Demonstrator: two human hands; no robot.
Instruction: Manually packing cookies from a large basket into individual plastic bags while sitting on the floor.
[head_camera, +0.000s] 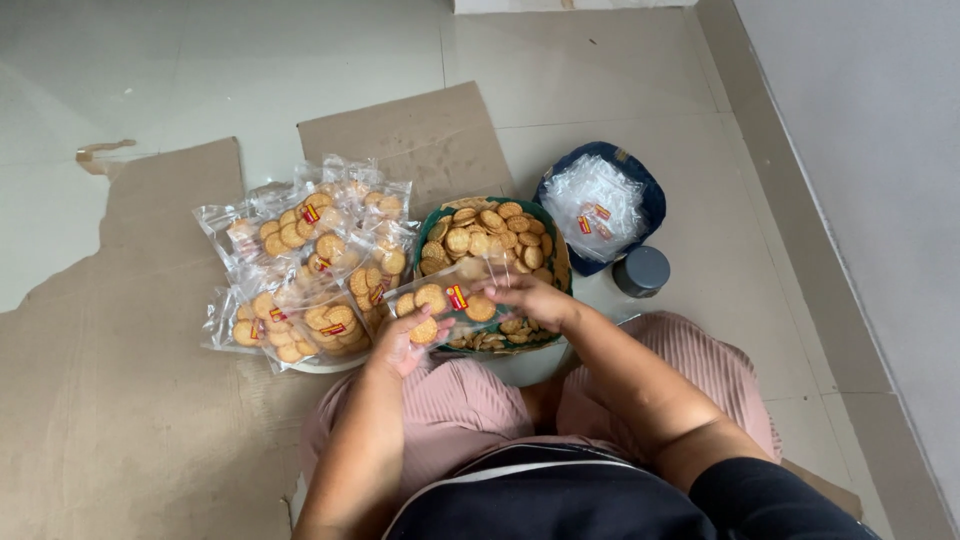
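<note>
My left hand holds a clear plastic bag with a few round biscuits and a red-and-yellow label in it. My right hand is at the bag's open right end, fingers closed around a biscuit or the bag's mouth; which one I cannot tell. Both hands hover over the near rim of a green bowl full of loose round biscuits. To the left lies a pile of filled biscuit bags.
A dark blue bag holding empty clear bags sits to the right of the bowl, with a grey round lid below it. Flattened cardboard covers the tiled floor. A wall runs along the right.
</note>
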